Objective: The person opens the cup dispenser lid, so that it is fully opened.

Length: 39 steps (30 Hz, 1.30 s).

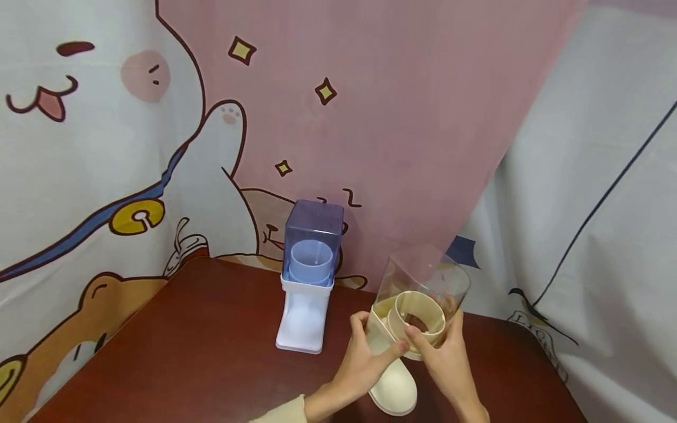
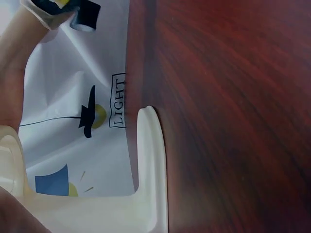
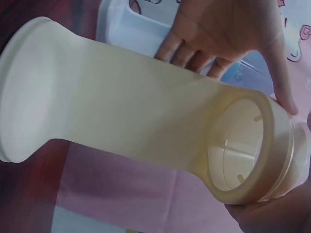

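Note:
A cream dispenser stand [image 1: 395,385] has a rounded base and an upper holder with a cream ring [image 1: 420,314] inside a clear cover [image 1: 423,270]. My left hand [image 1: 367,355] grips the holder's left side, its thumb across the front. From the right, my right hand [image 1: 444,358] holds the same holder, its thumb by the ring. In the right wrist view the stand's neck [image 3: 131,102] runs down to the base, and fingers of the left hand [image 3: 218,39] go behind it. The left wrist view shows the base [image 2: 153,165] side-on, at the table surface.
A second dispenser, white with a bluish translucent cover [image 1: 312,235], stands on the dark red table [image 1: 211,346] to the left of my hands. A printed cloth [image 1: 412,117] with cartoon animals hangs behind the table and along its sides.

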Each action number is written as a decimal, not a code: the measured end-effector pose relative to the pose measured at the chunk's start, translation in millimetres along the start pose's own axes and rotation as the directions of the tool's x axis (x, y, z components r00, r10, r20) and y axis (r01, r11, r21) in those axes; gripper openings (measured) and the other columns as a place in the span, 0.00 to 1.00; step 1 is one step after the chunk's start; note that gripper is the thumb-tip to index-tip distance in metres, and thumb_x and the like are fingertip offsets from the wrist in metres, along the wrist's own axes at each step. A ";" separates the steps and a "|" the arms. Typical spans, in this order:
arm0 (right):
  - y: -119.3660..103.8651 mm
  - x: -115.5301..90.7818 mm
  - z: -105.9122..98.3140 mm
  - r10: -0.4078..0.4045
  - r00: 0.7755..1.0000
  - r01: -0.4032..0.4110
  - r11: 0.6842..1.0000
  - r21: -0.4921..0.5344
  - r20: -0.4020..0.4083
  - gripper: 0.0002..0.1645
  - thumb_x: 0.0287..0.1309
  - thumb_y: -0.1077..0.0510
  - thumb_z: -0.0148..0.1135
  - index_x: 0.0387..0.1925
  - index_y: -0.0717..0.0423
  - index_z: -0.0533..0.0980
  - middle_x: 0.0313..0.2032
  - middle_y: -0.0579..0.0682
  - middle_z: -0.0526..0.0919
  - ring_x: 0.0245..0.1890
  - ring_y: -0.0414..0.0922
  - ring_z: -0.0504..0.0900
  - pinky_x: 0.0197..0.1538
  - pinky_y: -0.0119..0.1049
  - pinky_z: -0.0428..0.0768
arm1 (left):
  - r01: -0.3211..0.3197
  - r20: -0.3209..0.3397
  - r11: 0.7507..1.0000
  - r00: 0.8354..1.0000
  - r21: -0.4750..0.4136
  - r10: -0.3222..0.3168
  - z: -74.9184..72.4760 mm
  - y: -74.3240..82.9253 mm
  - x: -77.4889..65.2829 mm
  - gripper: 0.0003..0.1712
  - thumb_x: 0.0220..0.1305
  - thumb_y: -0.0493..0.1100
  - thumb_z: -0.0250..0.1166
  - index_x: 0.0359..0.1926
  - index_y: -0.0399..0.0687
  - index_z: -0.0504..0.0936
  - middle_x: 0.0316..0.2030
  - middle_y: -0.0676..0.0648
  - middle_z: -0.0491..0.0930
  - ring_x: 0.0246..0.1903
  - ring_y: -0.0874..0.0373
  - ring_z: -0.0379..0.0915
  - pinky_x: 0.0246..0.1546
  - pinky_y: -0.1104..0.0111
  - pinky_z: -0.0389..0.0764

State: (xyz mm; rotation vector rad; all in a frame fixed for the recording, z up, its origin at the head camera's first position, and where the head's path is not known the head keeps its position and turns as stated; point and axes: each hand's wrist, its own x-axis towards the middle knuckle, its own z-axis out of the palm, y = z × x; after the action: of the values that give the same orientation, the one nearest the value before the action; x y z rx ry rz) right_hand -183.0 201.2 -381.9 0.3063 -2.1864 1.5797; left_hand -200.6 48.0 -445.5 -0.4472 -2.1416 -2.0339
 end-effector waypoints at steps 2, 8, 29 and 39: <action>-0.4 0.7 -0.4 -0.002 1.000 0.002 1.000 0.015 0.014 0.51 0.57 0.71 0.67 0.74 0.55 0.49 0.63 0.52 0.69 0.55 0.36 0.78 0.54 0.19 0.76 | 0.007 0.009 1.000 1.000 -0.006 -0.007 -2.4 2.1 -0.8 0.39 0.59 0.57 0.72 0.58 0.55 0.56 0.56 0.52 0.70 0.55 0.60 0.69 0.54 0.69 0.70; 0.0 0.3 -1.9 -0.027 0.998 0.022 0.997 0.076 0.065 0.53 0.57 0.73 0.65 0.75 0.49 0.47 0.62 0.54 0.70 0.54 0.37 0.79 0.53 0.22 0.77 | 0.051 0.017 0.999 0.999 -0.001 -0.051 -7.7 9.3 -8.5 0.40 0.59 0.59 0.72 0.59 0.56 0.55 0.57 0.53 0.68 0.55 0.59 0.69 0.55 0.68 0.70; 13.0 22.0 -7.6 -0.469 0.742 0.186 0.831 0.525 0.480 0.51 0.66 0.54 0.63 0.75 0.67 0.43 0.73 0.59 0.62 0.69 0.47 0.70 0.66 0.34 0.73 | -0.111 0.510 0.992 0.851 -0.064 0.128 -79.7 11.8 13.3 0.61 0.52 0.52 0.78 0.75 0.69 0.43 0.70 0.54 0.61 0.67 0.57 0.62 0.70 0.65 0.62; -5.5 26.0 -12.0 -0.495 0.702 0.161 0.811 0.563 0.512 0.53 0.66 0.53 0.63 0.76 0.66 0.41 0.76 0.59 0.56 0.73 0.48 0.64 0.64 0.38 0.74 | -0.200 0.417 0.979 0.893 0.035 0.168 -73.4 3.1 8.3 0.67 0.43 0.51 0.83 0.75 0.65 0.45 0.70 0.52 0.63 0.68 0.58 0.61 0.72 0.61 0.59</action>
State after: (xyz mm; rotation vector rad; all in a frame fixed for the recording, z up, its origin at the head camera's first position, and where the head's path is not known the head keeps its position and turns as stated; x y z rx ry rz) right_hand -201.3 212.5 -362.2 1.5335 -1.9213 1.9583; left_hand -214.3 -23.9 -435.1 -1.1129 -2.2806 -1.8713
